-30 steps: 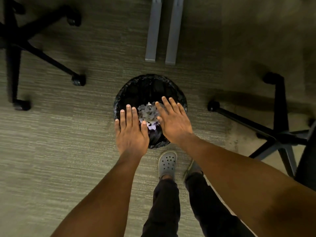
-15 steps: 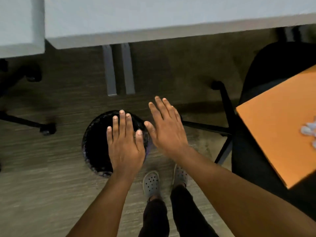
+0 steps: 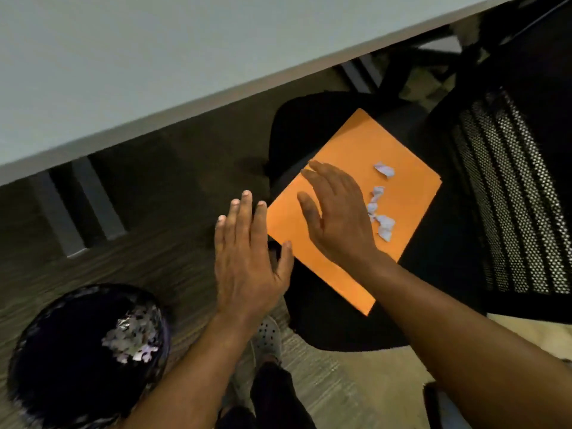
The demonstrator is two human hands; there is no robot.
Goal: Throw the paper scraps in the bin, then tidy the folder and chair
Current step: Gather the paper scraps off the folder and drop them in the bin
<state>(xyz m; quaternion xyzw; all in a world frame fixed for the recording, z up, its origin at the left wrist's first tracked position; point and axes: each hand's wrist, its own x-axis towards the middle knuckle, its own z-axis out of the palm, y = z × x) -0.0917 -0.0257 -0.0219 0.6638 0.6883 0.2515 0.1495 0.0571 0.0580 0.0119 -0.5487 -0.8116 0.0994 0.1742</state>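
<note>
An orange folder [image 3: 402, 168] lies flat on the seat of a black office chair [image 3: 439, 274]. Several crumpled white paper scraps [image 3: 383, 226] rest on the folder's right half. My right hand [image 3: 334, 218] hovers open over the folder, just left of the scraps, holding nothing. My left hand [image 3: 247, 258] is open and empty, fingers spread, beside the folder's left corner at the seat's edge. The black-lined bin [image 3: 55, 366] stands on the floor at lower left, with paper scraps [image 3: 133, 339] inside it.
A pale desk top [image 3: 154, 57] runs across the upper left, with grey legs [image 3: 77, 212] beneath it. The chair's mesh backrest [image 3: 510, 196] rises at the right. My feet in grey clogs [image 3: 267, 335] stand on the carpet between bin and chair.
My view swung right from the bin to the chair. Both open hands moved off the bin; the right is over the folder, the left at its corner.
</note>
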